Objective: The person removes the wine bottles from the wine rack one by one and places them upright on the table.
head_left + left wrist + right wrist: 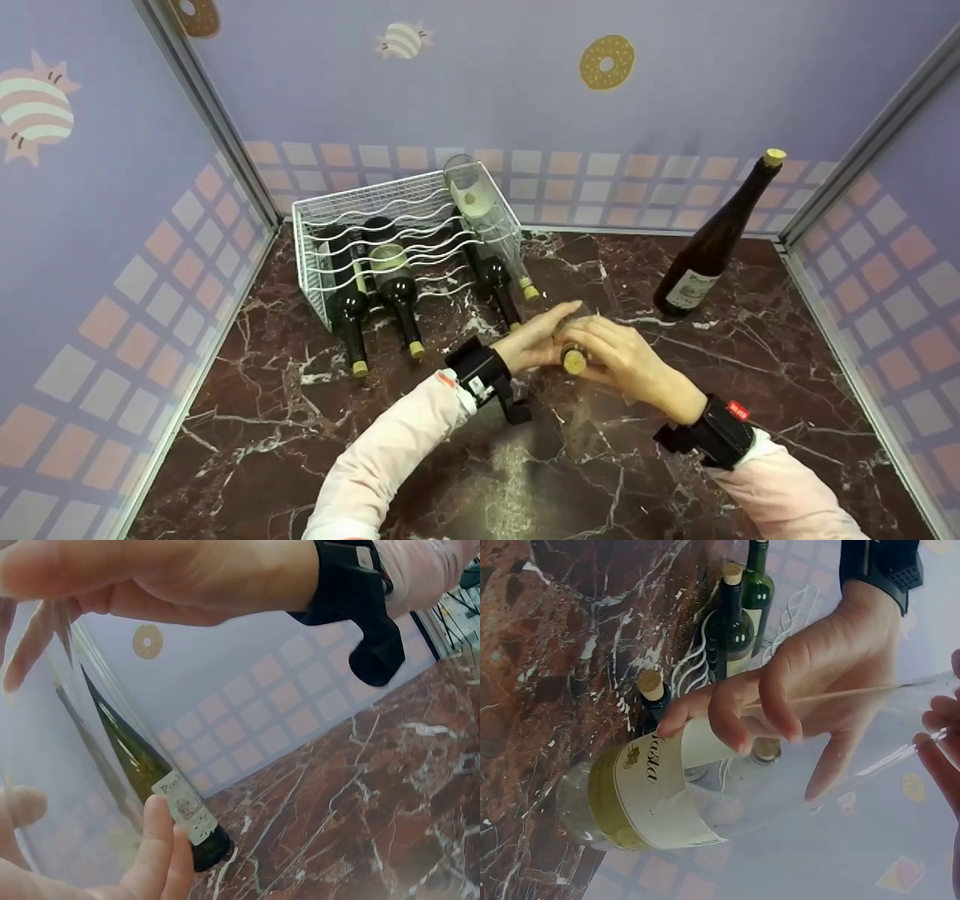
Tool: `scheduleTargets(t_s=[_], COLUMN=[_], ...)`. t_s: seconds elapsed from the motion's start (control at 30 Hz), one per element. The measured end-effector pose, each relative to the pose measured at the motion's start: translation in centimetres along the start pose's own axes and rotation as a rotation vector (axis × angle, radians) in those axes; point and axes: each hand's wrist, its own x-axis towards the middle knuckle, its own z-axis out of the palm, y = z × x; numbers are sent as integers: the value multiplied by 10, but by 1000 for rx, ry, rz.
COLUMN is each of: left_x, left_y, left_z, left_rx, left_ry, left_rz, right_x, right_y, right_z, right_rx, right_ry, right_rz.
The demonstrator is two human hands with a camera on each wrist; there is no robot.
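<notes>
The left forearm (394,450) slanted up rightward, the right forearm (784,487) up leftward; the left hand (529,345) had bent fingers, thumb apart; the right hand (626,358), just beside it, had curled fingers.

From the held bottle (575,363), between the hands (626,356), the rack (330,206) sits on the surface (247,450) between 10 and 11 o'clock — several racked bottles (348,304) lying there, necks towards 5 to 6 o'clock. The standing bottle (716,247) is at 2 o'clock, well apart from the rack. Walls (487,90) rise at 9, 12 and 3 o'clock.
</notes>
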Motion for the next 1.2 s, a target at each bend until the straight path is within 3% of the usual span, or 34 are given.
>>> scheduleTargets(t_s=[0.07, 0.17, 0.3, 0.43, 0.73, 0.97, 1.2], left_x=[-1, -5, -10, -15, -22, -27, -32], left_y=[1, 2, 2, 2, 5, 5, 4], left_z=[-1, -6, -12, -19, -31, -40, -53], left_rx=[1, 100, 280, 366, 382, 393, 389], left_ry=[38, 67, 87, 117, 105, 114, 101], left_rz=[-23, -57, 1, 82, 98, 118, 124], right_x=[2, 4, 4, 5, 13, 28, 9], right_y=[3, 8, 16, 26, 50, 57, 97], right_z=[-3, -8, -15, -23, -43, -63, -71], right_rx=[14, 20, 28, 31, 1, -33, -118], right_ry=[48, 101, 140, 201, 289, 317, 320], right_rz=[37, 103, 164, 195, 253, 414, 559])
